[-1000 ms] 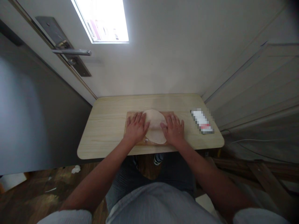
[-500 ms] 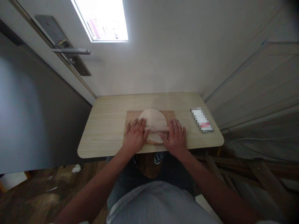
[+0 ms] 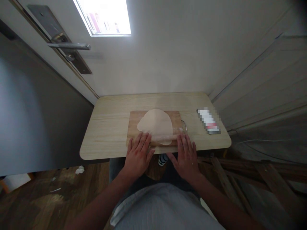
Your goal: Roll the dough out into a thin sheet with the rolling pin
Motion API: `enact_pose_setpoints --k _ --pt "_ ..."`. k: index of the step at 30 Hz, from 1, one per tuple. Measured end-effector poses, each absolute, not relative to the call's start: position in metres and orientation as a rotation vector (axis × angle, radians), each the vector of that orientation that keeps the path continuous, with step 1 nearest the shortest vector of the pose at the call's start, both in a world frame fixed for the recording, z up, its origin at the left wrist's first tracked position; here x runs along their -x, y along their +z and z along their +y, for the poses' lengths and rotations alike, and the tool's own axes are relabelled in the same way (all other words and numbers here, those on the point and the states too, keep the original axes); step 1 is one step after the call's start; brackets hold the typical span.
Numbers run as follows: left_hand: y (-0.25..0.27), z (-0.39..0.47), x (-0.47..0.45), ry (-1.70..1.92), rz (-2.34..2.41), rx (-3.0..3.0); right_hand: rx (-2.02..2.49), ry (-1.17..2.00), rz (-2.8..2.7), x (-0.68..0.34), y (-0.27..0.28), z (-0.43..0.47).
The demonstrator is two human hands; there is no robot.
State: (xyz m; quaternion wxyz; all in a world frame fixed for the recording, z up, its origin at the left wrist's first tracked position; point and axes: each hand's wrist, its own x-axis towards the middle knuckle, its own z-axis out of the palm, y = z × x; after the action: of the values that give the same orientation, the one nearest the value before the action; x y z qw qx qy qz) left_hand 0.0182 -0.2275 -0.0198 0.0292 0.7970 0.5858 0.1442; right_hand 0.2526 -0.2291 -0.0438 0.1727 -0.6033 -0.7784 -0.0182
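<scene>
Left hand (image 3: 137,157) and right hand (image 3: 187,157) have drawn the rolling pin (image 3: 165,138) closer. Both lie unclenched, fingers extended over its ends (thumbs splayed clear); partly beneath it, the dough sheet (image 3: 155,123) covers the cutting board's (image 3: 133,118) middle.

A thin, smooth sheet of pale dough (image 3: 155,122) lies flat on a brown wooden board (image 3: 133,123), roundish with a blunt point at its left, its far edge reaching slightly past the board's. A pale rolling pin (image 3: 165,138), somewhat blurred, lies crosswise over the dough's near part, its left end hidden.
</scene>
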Motion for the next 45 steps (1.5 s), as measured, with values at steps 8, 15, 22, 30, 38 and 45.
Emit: enact_pose_setpoints --k 8,15,22,30,38,45 --pt "-0.030 -0.241 -0.016 0.511 1.785 -2.472 1.696 -0.078 -2.197 -0.256 -0.053 -0.244" --pt "-0.038 -0.238 -0.015 0.575 1.775 -2.475 1.648 -0.109 -2.125 -0.262 -0.047 -0.238" --pt "-0.045 -0.235 -0.014 0.717 1.719 -2.481 1.583 -0.050 -2.139 -0.266 -0.035 -0.211" --pt "-0.035 -0.239 -0.007 0.782 1.757 -2.388 1.469 0.012 -2.102 -0.273 -0.043 -0.209" --pt "-0.029 -0.220 0.022 0.822 2.057 -1.946 1.423 0.317 -1.964 -0.276 -0.033 -0.192" --pt "-0.032 -0.253 0.003 0.750 2.029 -2.021 1.435 0.323 -1.965 -0.262 -0.031 -0.163"
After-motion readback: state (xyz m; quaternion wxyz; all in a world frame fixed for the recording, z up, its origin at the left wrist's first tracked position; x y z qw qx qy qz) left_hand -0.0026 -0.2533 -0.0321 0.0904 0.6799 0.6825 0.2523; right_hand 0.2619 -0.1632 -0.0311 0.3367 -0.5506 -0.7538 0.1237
